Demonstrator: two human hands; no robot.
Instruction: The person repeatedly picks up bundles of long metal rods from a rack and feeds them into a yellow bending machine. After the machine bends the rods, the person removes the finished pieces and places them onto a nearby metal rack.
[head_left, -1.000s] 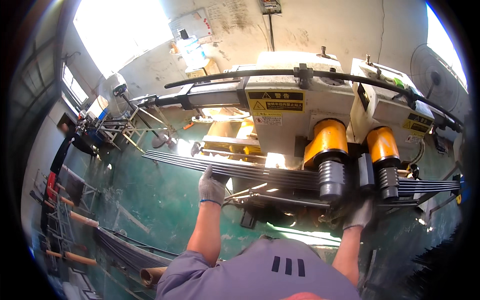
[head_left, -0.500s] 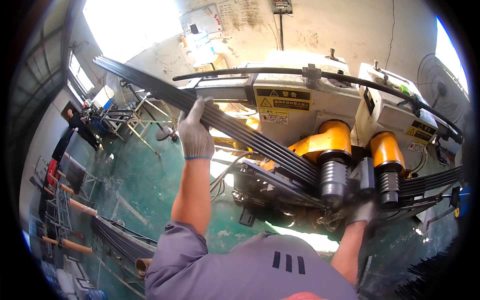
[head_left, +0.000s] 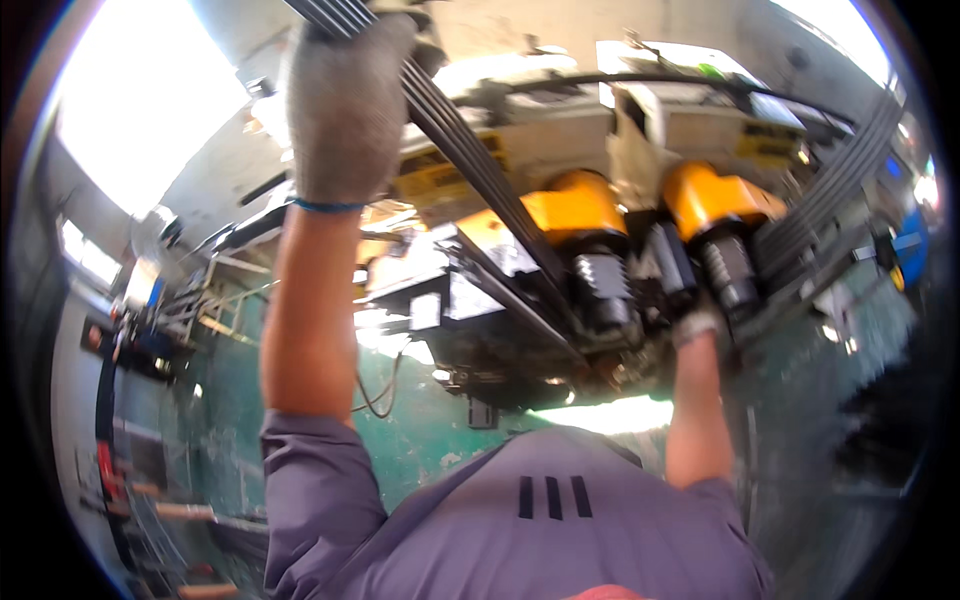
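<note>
My left hand (head_left: 352,115), in a pale knit glove, is raised high and closed around a bundle of thin dark metal bars (head_left: 455,125). From there the bars slope down to the grooved steel rollers (head_left: 603,290) of a bending machine. Beyond the second grooved roller (head_left: 730,270) the bars' other stretch (head_left: 835,190) rises steeply to the right. A dark steel block (head_left: 670,265) stands between the rollers. Just below that block is my gloved right hand (head_left: 697,325), blurred, its fingers hidden against the machine.
Orange arms (head_left: 580,205) of the machine sit above the rollers, with a long dark rail (head_left: 640,78) behind. A loose cable (head_left: 385,390) hangs over the green floor (head_left: 430,440). Metal racks (head_left: 225,300) and a person (head_left: 100,340) are at the far left.
My left hand has gone up and nearer, lifting its end of the bars. On the right the bars have swung from nearly level to steeply upward. The head view has shifted.
</note>
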